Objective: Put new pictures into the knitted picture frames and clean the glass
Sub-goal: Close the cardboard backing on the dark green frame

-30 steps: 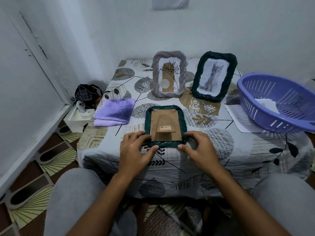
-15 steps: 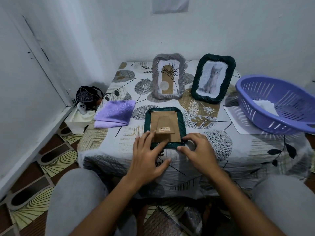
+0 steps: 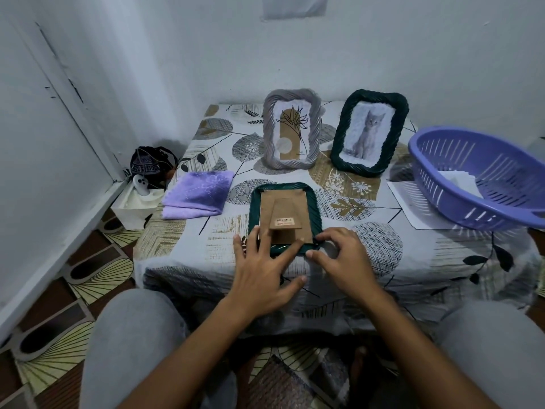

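Observation:
A dark green knitted frame (image 3: pixel 313 205) lies face down near the table's front edge, its brown cardboard back (image 3: pixel 284 212) and folded stand showing. My left hand (image 3: pixel 264 271) is spread flat, fingers resting on the frame's lower left part. My right hand (image 3: pixel 343 258) pinches at the frame's lower right corner with thumb and forefinger. Behind stand a grey knitted frame (image 3: pixel 290 132) holding a plant drawing and a dark green frame (image 3: pixel 368 132) holding a cat picture. A folded purple cloth (image 3: pixel 199 197) lies to the left.
A purple plastic basket (image 3: pixel 483 180) with white paper inside overhangs the table's right side, on a white sheet (image 3: pixel 405 203). A white box (image 3: pixel 134 206) and dark bag (image 3: pixel 152 166) sit on the floor at left. The wall is close behind. My knees are under the front edge.
My left hand slid from the frame's lower left corner to lie flat over its lower edge. My right hand stayed at the lower right corner.

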Demonstrator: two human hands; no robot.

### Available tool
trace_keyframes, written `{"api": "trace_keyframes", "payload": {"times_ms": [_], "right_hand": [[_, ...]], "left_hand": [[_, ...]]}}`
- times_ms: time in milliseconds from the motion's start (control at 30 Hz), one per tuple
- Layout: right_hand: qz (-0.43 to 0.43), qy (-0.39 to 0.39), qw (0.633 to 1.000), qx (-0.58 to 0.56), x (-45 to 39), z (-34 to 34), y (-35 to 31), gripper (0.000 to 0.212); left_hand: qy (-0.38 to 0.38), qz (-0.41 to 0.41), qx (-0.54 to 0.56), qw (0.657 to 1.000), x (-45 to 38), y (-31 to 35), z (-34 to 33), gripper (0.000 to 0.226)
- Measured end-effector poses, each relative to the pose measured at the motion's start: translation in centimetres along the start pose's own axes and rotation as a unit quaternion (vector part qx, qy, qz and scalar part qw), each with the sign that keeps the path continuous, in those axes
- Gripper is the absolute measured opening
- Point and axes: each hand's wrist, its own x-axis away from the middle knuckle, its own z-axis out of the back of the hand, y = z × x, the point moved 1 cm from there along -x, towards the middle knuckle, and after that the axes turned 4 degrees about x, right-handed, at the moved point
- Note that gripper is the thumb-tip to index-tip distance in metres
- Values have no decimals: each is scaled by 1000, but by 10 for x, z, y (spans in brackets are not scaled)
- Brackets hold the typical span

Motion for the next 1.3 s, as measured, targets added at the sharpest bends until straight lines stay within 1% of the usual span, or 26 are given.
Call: {"api": "trace_keyframes", "payload": {"times_ms": [267,533,633,1000,1300], "right_hand": [[-10,-7,1000,-29,-2,0,0,26],[-27,-15,999,-38,-1,1,1,32],[-18,-22,999,-30,-1,3,2,33],[36,-86,996,13,-3,11,9,44],[61,-154,986,20,-9,21,14,54]], "left_hand": [[-9,13,21,1000,-1,1,0,66],[-20,10,17,1000,0,-1,0,73],[-23,7,16,1000,0,-2,0,77],[-43,8,4,999,0,-3,0,85],[-67,11,4,998,0,-4,1,89]]}}
